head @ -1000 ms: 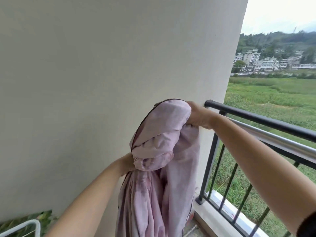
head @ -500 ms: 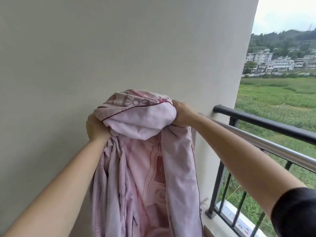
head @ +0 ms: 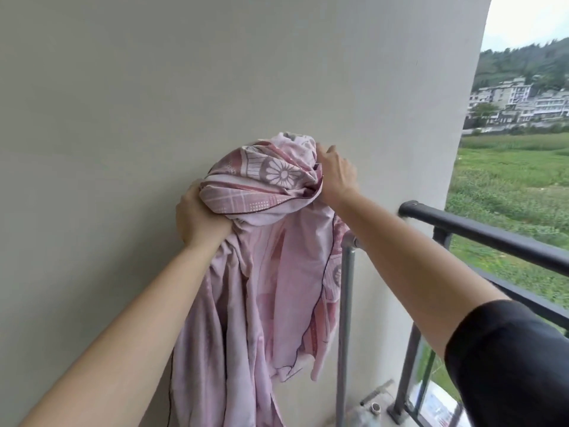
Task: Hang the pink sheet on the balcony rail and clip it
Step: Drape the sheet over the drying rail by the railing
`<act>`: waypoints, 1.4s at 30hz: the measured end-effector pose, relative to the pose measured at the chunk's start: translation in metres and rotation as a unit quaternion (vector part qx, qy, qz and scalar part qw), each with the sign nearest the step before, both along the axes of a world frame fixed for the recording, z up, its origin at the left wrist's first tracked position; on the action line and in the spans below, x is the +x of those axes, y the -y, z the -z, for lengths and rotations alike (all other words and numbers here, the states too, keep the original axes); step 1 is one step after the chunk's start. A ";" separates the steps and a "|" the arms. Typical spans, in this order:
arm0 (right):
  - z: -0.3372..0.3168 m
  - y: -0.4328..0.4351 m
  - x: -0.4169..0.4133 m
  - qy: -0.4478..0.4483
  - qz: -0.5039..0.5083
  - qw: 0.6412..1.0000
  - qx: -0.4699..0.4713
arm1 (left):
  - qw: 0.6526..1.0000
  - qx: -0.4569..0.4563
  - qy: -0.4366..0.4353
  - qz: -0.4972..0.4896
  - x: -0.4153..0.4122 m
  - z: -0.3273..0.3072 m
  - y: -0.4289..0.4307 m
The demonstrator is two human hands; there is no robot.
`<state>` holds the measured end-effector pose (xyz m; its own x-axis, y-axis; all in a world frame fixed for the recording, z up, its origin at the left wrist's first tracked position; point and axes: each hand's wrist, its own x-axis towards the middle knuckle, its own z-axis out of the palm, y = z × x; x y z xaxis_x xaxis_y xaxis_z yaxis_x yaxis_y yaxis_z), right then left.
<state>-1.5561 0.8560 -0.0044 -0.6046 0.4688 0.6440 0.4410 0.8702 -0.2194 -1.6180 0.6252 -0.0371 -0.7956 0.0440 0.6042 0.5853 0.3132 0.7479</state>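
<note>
Left hand (head: 200, 218) closed on the gathered underside of the sheet (head: 271, 272), fingers wrapped into the folds at the left of the bundle. Right hand (head: 335, 177) clamped on the bundle's upper right edge, thumb side toward the wall (head: 154, 103). Sheet held bunched at chest height against the wall, patterned face turned outward at the top, plain pink length hanging loose below and out of view at the bottom edge. Not yet on any rail. Steel post (head: 345, 318) standing just right of the hanging cloth, its elbow partly covered by a fold. Black rail (head: 492, 235) running off to the right from the wall corner, well clear of the bundle. No clips visible. Risks, as judged from this position: loose tail catching on the post elbow during the swing to the right, dragging the cloth out of one grip; bunched folds landing as a thick wad on the rail, leaving too much bulk for a clip to bite; uneven drape, with most of the weight outboard, sliding the sheet over the rail toward the field (head: 508, 180); lower end trailing on the floor beside the bottle (head: 366, 412) and picking up dirt. Recommended precaution: find one hem and spread it before lifting over.
</note>
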 end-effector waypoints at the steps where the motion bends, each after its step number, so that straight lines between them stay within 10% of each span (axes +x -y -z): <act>1: -0.003 -0.007 0.008 0.006 0.003 1.000 0.000 | 1.000 -0.015 -0.012 0.010 0.005 0.001 -0.005; 16: -0.022 0.016 0.292 0.090 0.245 0.961 0.096 | 0.912 -0.256 -0.305 0.099 0.133 0.011 -0.036; 27: -0.004 0.110 0.538 0.057 0.376 0.924 0.039 | 0.893 -0.148 -0.278 0.322 0.333 0.024 -0.031; 42: 0.032 0.193 0.865 0.178 0.450 0.863 -0.142 | 0.904 -0.182 -0.209 0.327 0.665 0.023 0.046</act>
<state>-0.6916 0.6630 -0.0364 -0.0493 0.9605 0.2737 0.9943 0.0732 -0.0779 -0.9525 0.5788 -0.0604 -0.2339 0.6781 0.6968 0.9415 -0.0210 0.3365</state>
